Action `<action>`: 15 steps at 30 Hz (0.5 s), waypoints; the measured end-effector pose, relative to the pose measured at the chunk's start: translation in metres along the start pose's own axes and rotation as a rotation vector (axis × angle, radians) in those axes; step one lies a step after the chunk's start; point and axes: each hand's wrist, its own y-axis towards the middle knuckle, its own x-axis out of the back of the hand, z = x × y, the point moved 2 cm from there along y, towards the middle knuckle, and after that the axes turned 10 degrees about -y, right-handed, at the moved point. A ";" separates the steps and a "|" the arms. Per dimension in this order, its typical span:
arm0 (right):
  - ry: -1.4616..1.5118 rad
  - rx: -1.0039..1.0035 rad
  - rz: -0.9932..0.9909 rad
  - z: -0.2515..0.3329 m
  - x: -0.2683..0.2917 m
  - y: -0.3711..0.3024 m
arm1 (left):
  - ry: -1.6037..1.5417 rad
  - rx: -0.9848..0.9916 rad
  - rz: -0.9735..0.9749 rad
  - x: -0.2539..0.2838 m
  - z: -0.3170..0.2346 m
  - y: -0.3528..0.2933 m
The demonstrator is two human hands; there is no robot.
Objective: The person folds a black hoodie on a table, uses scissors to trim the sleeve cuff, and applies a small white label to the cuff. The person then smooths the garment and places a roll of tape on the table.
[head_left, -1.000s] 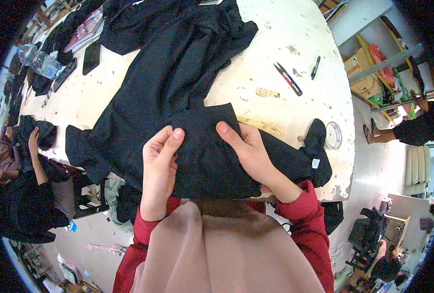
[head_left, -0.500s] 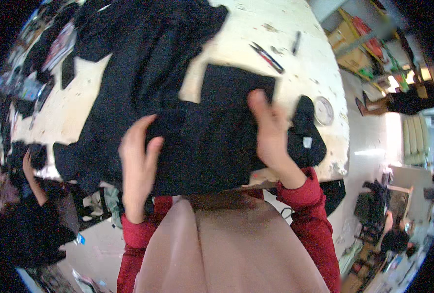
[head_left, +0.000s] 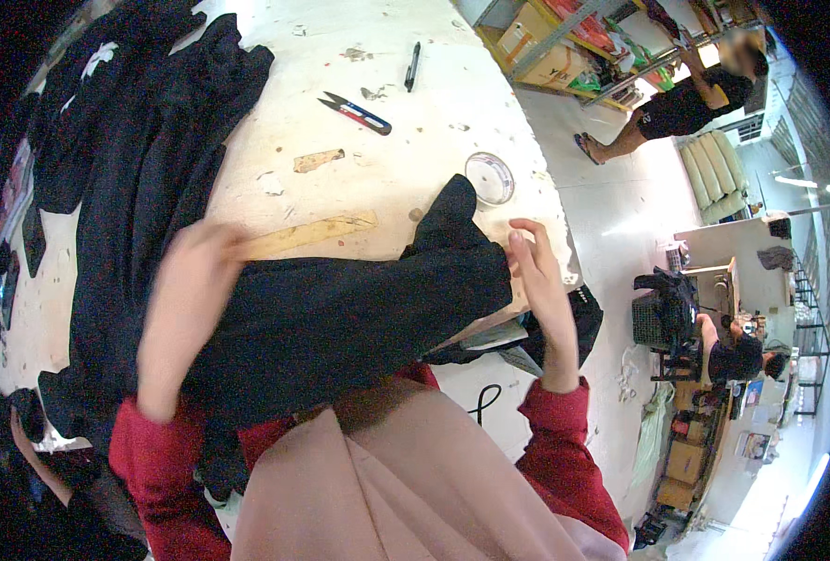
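A dark black cloth (head_left: pixel 350 309), which looks like a garment piece, lies folded across the near edge of the table and over my lap. My left hand (head_left: pixel 191 299), smeared by motion, is at its upper left corner, beside a flat yellow strip (head_left: pixel 321 231). Just off the cloth's right end is my right hand (head_left: pixel 544 280), its fingers curved and apart with nothing visible between them. A narrower black cloth part (head_left: pixel 448 210) sticks out beyond the folded piece. More black garments (head_left: pixel 153 178) are heaped on the left side of the table.
On the worn white table (head_left: pixel 284 103) lie thread snips (head_left: pixel 357 112), a black pen (head_left: pixel 413 67) and a roll of clear tape (head_left: pixel 489 179). One person (head_left: pixel 695 103) stands by shelves at the far right; another person's arm (head_left: pixel 41 458) shows at the lower left.
The view has shifted to the right. The black cloth has been folded lower and toward me, baring the yellow strip. My right hand has come off the cloth to its right end.
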 end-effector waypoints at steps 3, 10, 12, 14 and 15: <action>-0.139 -0.068 -0.167 0.001 -0.021 0.018 | -0.461 0.019 0.391 -0.092 -0.018 0.071; 0.351 0.123 0.018 0.009 -0.010 -0.002 | -0.853 0.062 0.454 -0.163 -0.079 0.120; 0.294 0.169 0.016 0.013 0.009 -0.016 | -1.253 0.117 0.455 -0.160 -0.087 0.115; 0.269 0.178 0.084 0.019 0.025 -0.028 | -1.455 0.166 0.446 -0.146 -0.095 0.113; 0.323 0.205 0.117 0.026 0.029 -0.033 | -1.292 0.127 0.381 -0.132 -0.100 0.114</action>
